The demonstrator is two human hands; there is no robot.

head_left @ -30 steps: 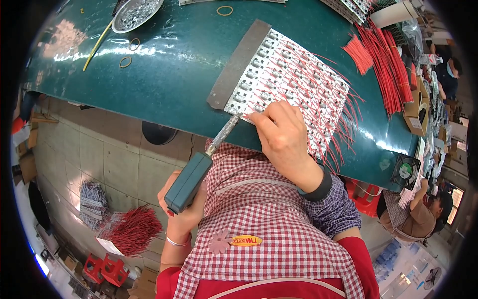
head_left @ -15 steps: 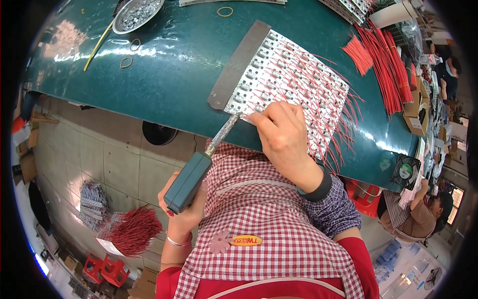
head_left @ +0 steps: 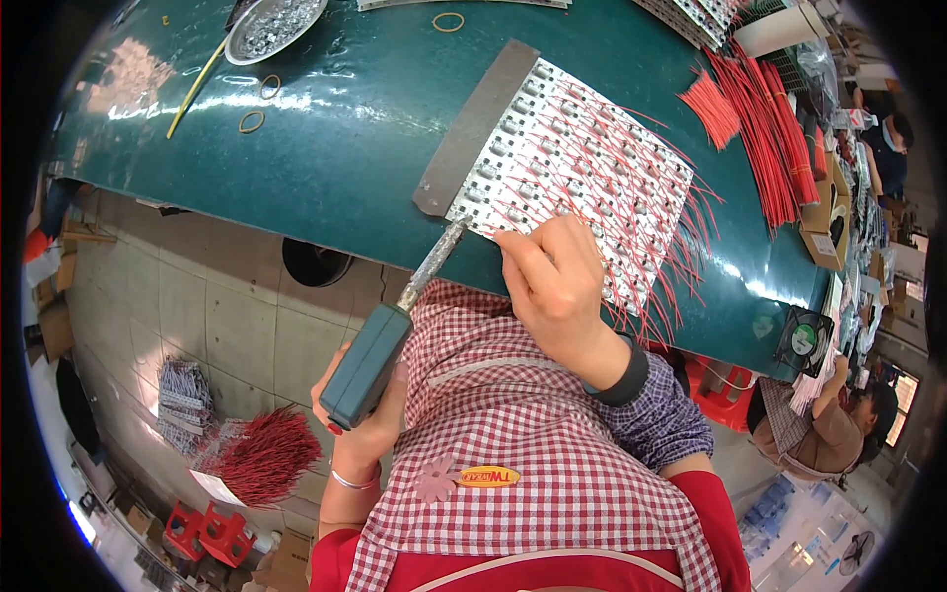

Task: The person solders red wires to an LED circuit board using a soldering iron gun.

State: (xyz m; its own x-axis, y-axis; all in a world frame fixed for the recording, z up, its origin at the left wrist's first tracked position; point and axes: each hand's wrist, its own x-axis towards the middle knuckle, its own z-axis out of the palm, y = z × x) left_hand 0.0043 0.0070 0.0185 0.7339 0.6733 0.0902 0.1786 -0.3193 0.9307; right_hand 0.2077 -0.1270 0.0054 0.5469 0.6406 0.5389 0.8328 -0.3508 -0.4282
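My left hand (head_left: 380,409) is closed round the dark green handle of a soldering gun (head_left: 367,365). Its long metal barrel points up, the tip touching or just over the near corner of a white circuit board panel (head_left: 490,187). Rows of small dark parts cover the panel, and thin red wires (head_left: 666,252) stick out across its right side. At the panel's near edge, right of the tip, my right hand (head_left: 560,291) pinches thumb and forefinger together; what is between them is too small to make out. A flat grey-brown strip (head_left: 478,128) lies along the panel's left edge.
On the green table (head_left: 326,148) are a bowl of shiny bits (head_left: 278,28), a yellow stick (head_left: 195,91) and rubber bands (head_left: 252,122). Red wire bundles (head_left: 760,128) and a small fan (head_left: 804,338) stand right. Another person (head_left: 829,429) sits at the far right.
The soldering gun's tip has shifted slightly left along the panel's corner, away from my right fingers. My right hand has drawn back a little toward me, its fingers bunched closer.
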